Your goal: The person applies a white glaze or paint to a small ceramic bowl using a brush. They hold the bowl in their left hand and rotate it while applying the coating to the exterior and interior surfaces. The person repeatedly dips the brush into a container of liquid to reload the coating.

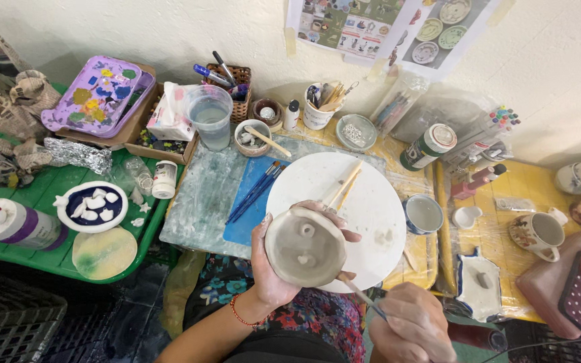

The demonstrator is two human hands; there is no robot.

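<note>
above the near edge of the white turntable (371,202), the left hand (270,269) cups an unglazed, still-grey clay bowl (304,247) while the right hand (411,329) pinches a thin brush (361,296) at its rim.

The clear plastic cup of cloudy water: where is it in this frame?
In the head view the clear plastic cup of cloudy water stands upper left of centre, between the tissue pack and the wicker basket of markers.

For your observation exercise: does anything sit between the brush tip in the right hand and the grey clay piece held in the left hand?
Nothing visible does. The brush tip meets the lower edge of the clay piece.
</note>
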